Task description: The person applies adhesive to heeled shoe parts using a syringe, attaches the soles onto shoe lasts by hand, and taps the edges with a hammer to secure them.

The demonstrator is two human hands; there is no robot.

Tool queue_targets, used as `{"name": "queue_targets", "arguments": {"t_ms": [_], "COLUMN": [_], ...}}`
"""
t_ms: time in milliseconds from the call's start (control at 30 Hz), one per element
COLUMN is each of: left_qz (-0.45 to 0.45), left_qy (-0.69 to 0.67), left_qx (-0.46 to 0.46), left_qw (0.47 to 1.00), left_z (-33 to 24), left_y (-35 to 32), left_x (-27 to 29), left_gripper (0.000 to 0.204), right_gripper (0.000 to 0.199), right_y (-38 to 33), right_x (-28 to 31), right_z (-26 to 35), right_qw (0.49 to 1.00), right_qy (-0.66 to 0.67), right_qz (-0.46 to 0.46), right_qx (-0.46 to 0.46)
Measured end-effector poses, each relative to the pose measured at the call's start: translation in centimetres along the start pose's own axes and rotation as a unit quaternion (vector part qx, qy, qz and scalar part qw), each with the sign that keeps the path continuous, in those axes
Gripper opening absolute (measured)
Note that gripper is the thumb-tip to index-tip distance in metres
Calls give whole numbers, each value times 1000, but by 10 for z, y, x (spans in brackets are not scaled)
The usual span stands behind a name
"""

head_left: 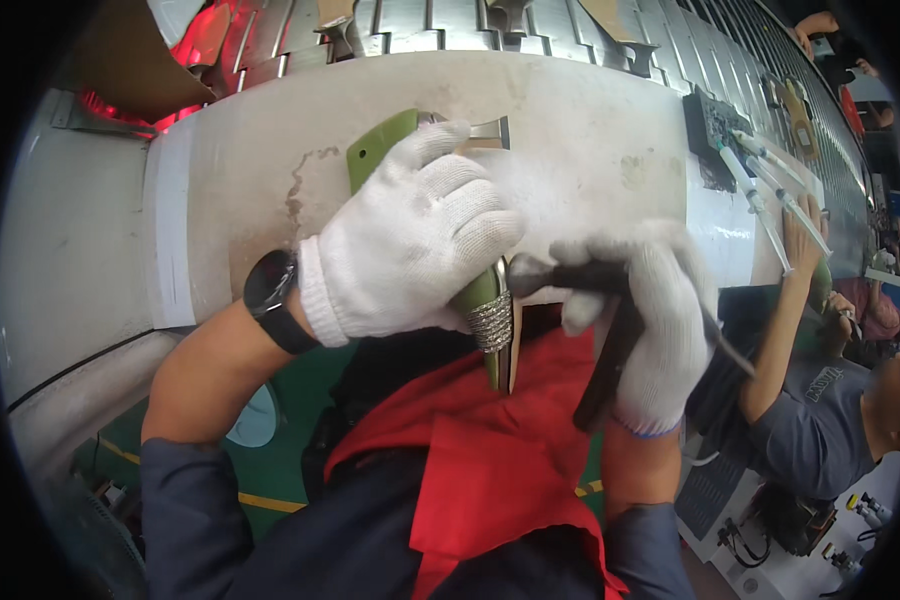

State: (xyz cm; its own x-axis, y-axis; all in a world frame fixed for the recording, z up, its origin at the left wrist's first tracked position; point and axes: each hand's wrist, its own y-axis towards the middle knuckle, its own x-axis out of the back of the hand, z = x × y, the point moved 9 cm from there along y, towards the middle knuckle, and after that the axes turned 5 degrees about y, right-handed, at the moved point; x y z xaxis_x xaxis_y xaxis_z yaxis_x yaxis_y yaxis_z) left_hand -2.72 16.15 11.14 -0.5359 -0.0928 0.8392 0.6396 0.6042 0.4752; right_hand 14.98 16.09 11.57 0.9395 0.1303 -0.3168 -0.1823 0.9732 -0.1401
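Green handle under left hand

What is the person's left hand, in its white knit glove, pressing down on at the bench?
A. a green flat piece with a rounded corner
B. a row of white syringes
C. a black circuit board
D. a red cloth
A: the left hand lies on top of the green flat piece with a rounded corner on the white worn bench top, while the right hand grips a dark hammer-like tool beside it.

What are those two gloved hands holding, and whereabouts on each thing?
The left hand presses down on the middle of a green flat piece. The right hand grips a dark power tool around its handle.
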Motion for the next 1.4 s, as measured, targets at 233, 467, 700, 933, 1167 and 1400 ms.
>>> {"name": "queue_targets", "arguments": {"t_ms": [233,467,700,933,1167,1400], "left_qz": [2,-12,-293,-351,-246,-152], "left_qy": [6,-9,-455,-491,-294,-219], "left_qx": [13,-3,261,359,358,307], "left_qw": [1000,1000,799,712,852,913], "left_z": [-3,2,88,139,138,117], "left_y": [-1,4,-28,12,-7,13], "left_x": [2,13,49,37,-1,-2], "left_gripper": [76,75,62,53,33,36], "right_gripper": [22,25,84,96,92,55], "right_y": [-21,15,22,111,276,321], "right_x": [0,1,-25,-101,-91,-36], "right_z": [38,26,35,34,-37,69], "right_qw": [950,888,742,860,898,715], "right_qy": [-243,-342,-521,-275,-434,-678], "right_qz": [-35,67,135,59,65,-9], "right_qx": [193,300,401,426,36,168]}}
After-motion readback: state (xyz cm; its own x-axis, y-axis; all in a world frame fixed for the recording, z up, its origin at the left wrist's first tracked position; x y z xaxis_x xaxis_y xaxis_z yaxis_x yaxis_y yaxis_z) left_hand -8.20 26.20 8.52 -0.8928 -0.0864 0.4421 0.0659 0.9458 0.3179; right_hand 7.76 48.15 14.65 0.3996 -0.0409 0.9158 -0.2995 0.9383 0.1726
